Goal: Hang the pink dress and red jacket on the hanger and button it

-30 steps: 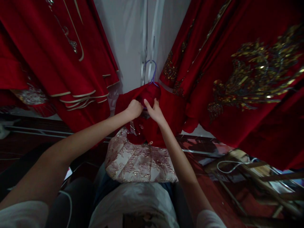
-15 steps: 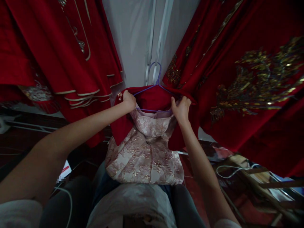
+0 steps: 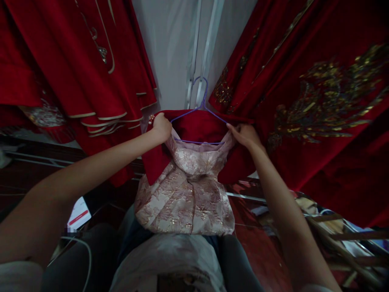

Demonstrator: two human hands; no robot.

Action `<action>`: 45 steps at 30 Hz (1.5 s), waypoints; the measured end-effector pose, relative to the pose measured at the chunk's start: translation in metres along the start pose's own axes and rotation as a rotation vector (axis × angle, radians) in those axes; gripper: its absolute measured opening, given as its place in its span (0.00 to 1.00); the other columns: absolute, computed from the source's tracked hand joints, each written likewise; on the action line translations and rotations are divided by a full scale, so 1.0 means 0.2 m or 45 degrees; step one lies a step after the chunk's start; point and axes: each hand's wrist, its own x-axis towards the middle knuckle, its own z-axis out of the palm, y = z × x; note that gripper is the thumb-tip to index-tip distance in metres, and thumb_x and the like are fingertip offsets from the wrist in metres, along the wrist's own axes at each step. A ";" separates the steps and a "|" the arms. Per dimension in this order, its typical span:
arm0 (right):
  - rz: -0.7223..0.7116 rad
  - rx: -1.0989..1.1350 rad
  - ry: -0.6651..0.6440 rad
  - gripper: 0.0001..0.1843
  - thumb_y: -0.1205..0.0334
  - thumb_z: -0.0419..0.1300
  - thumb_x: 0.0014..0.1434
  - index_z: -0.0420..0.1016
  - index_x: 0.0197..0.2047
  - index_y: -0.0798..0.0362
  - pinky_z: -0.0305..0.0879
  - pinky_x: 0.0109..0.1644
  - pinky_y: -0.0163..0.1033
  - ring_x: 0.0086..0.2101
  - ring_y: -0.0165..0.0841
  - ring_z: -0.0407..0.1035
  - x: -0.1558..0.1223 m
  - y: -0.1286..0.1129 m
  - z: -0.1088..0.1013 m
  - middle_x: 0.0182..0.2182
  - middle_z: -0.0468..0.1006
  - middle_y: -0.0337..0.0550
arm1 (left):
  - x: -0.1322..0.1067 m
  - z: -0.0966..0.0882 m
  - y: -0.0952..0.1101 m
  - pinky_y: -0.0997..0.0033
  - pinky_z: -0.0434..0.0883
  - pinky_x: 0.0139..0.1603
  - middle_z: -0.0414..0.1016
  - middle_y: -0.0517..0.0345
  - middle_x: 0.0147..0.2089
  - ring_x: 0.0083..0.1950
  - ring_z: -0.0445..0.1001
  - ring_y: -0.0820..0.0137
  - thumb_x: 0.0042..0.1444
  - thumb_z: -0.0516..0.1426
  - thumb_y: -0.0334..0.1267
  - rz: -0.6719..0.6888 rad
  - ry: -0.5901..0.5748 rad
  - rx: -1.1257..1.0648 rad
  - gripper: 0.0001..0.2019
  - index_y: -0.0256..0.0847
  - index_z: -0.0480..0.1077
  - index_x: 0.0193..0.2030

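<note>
A small pink-and-gold brocade dress [image 3: 185, 198] hangs in front of me, its skirt reaching my lap. A red jacket [image 3: 191, 123] lies around its shoulders, with a beaded flower ornament [image 3: 151, 119] at its left. Inside the neckline is a thin purple hanger [image 3: 203, 101], its hook pointing up. My left hand [image 3: 162, 127] is closed on the cloth at the left shoulder. My right hand [image 3: 245, 134] pinches the right shoulder edge beside the hanger's end, the thumb toward the hanger. Which layers each hand grips is partly hidden.
Red garments with pale piping [image 3: 103, 97] hang at the left. Another red garment with gold sequin embroidery [image 3: 328, 101] hangs at the right. Metal poles [image 3: 203, 52] stand behind the hanger. A lit phone [image 3: 79, 215] and a white cable lie lower left; a wooden chair [image 3: 337, 243] stands lower right.
My right hand has moved outward to the right, spreading the red jacket and the dress's shoulder wider. My left hand has shifted slightly left, still gripping.
</note>
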 end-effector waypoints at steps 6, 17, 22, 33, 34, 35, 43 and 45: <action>0.014 0.720 -0.390 0.25 0.36 0.61 0.49 0.77 0.26 0.53 0.67 0.38 0.39 0.32 0.38 0.72 -0.06 0.14 -0.12 0.21 0.77 0.42 | -0.12 -0.14 -0.15 0.62 0.63 0.50 0.77 0.44 0.43 0.47 0.74 0.57 0.54 0.49 0.41 -0.029 -0.165 0.219 0.17 0.34 0.73 0.43; -0.063 1.181 0.172 0.21 0.46 0.60 0.55 0.75 0.46 0.52 0.69 0.46 0.42 0.39 0.34 0.72 -0.13 0.21 0.12 0.40 0.79 0.43 | -0.20 0.02 -0.28 0.71 0.69 0.45 0.78 0.53 0.48 0.45 0.75 0.64 0.58 0.48 0.56 0.011 0.107 -0.629 0.26 0.39 0.73 0.50; -0.121 1.005 0.412 0.17 0.50 0.59 0.56 0.76 0.40 0.53 0.67 0.48 0.41 0.39 0.33 0.71 -0.10 0.19 0.15 0.38 0.79 0.44 | -0.24 0.05 -0.26 0.70 0.69 0.43 0.78 0.51 0.49 0.42 0.76 0.64 0.60 0.47 0.54 -0.103 0.224 -0.598 0.25 0.40 0.74 0.51; 0.643 1.433 0.280 0.19 0.49 0.63 0.43 0.73 0.33 0.55 0.66 0.28 0.37 0.24 0.30 0.68 -0.33 0.25 0.42 0.25 0.76 0.40 | -0.54 0.18 -0.26 0.74 0.67 0.32 0.80 0.54 0.33 0.32 0.75 0.66 0.61 0.45 0.49 -0.194 -0.076 -0.531 0.22 0.38 0.76 0.38; 0.629 1.411 0.201 0.19 0.48 0.63 0.42 0.73 0.32 0.55 0.65 0.28 0.36 0.24 0.30 0.68 -0.37 0.22 0.43 0.25 0.75 0.40 | -0.54 0.17 -0.21 0.72 0.68 0.36 0.80 0.53 0.37 0.36 0.76 0.65 0.61 0.45 0.48 -0.116 -0.052 -0.575 0.21 0.39 0.75 0.41; 0.564 1.372 0.143 0.19 0.47 0.63 0.43 0.72 0.32 0.55 0.64 0.28 0.36 0.24 0.30 0.67 -0.40 0.19 0.42 0.25 0.75 0.40 | -0.52 0.16 -0.14 0.71 0.70 0.40 0.80 0.53 0.40 0.40 0.76 0.65 0.62 0.45 0.47 -0.036 -0.015 -0.608 0.20 0.40 0.75 0.44; -0.189 0.987 -0.009 0.15 0.49 0.52 0.60 0.68 0.38 0.53 0.63 0.36 0.36 0.30 0.31 0.66 -0.52 -0.13 0.23 0.31 0.72 0.40 | -0.20 0.23 0.33 0.46 0.46 0.69 0.60 0.52 0.67 0.68 0.54 0.60 0.61 0.49 0.39 0.536 0.226 -0.410 0.14 0.40 0.75 0.38; -0.225 0.987 0.016 0.14 0.50 0.52 0.61 0.68 0.39 0.52 0.62 0.36 0.35 0.30 0.30 0.65 -0.53 -0.15 0.20 0.31 0.72 0.39 | -0.17 0.30 0.38 0.45 0.48 0.68 0.61 0.49 0.65 0.67 0.56 0.59 0.61 0.50 0.38 0.526 0.218 -0.381 0.13 0.39 0.76 0.37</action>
